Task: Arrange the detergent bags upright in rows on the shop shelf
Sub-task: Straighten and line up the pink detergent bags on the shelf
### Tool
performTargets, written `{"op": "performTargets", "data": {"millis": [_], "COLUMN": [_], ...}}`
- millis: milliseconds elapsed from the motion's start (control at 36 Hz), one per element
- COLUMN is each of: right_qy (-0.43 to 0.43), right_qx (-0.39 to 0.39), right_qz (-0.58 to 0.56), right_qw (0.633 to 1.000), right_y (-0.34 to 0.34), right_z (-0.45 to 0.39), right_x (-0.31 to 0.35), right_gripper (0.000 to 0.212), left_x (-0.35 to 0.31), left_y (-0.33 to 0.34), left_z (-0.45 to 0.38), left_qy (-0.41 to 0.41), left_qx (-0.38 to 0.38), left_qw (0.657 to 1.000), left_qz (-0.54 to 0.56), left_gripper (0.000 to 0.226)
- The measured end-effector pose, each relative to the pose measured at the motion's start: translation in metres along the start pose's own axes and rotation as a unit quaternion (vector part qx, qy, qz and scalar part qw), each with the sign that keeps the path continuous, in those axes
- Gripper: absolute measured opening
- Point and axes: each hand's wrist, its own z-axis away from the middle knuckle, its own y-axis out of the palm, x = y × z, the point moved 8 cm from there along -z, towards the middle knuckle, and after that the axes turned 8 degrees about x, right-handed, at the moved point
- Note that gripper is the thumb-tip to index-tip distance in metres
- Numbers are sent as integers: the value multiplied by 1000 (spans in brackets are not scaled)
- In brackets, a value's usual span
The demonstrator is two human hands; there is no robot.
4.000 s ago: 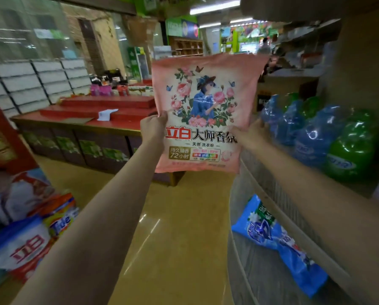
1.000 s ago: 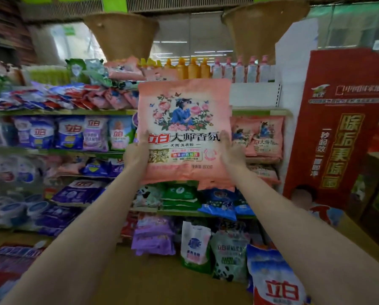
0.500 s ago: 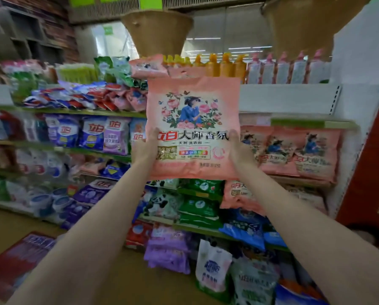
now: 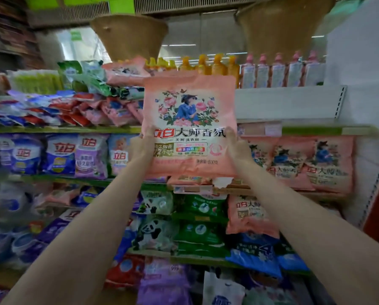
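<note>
Fingers of the left hand (image 4: 142,143) and right hand (image 4: 237,144) are gripping the lower side edges of the pink detergent bag (image 4: 189,126), both arms reaching straight out, holding it upright in the air. Compared with half a second ago, the shelf unit (image 4: 289,130) is looming nearer, the bag now covering the gap left of the pink bags standing in a row (image 4: 305,161).

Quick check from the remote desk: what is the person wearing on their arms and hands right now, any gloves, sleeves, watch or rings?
Nothing worn shows. The left hand and right hand are bare, with no gloves and no visible rings. Both forearms are uncovered from wrist to the bottom edge of the head view: no sleeves, watch, bracelets or markings. Any sleeve would begin out of frame.
</note>
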Motion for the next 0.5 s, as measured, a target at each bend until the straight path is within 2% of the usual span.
{"op": "performTargets", "data": {"millis": [56, 139, 222, 250, 333, 389, 500], "right_qy": [5, 20, 32, 36, 43, 39, 35], "right_qx": [-17, -30, -28, -28, -37, -50, -59], "right_qz": [-1, 18, 24, 18, 26, 38, 37], "right_qw": [1000, 999, 999, 999, 998, 997, 997], "right_y": [2, 2, 5, 5, 2, -2, -9], "right_z": [-16, -37, -57, -66, -90, -108, -146], "right_x": [-7, -18, -30, -36, -47, -52, -58], "right_gripper": [60, 61, 63, 62, 58, 59, 64], "left_x": [2, 5, 20, 23, 23, 21, 10], "left_y": [11, 30, 52, 60, 82, 98, 124], "left_z": [-16, -36, -65, -75, -92, -102, -134], "left_qy": [-1, 12, 0, -1, -9, -22, -11], "left_qx": [11, 40, 58, 66, 80, 105, 139], "left_qw": [1000, 999, 998, 998, 997, 994, 990], "left_qz": [-6, 4, 25, 22, 9, 22, 29], "left_gripper": [63, 67, 87, 88, 61, 51, 66]}}
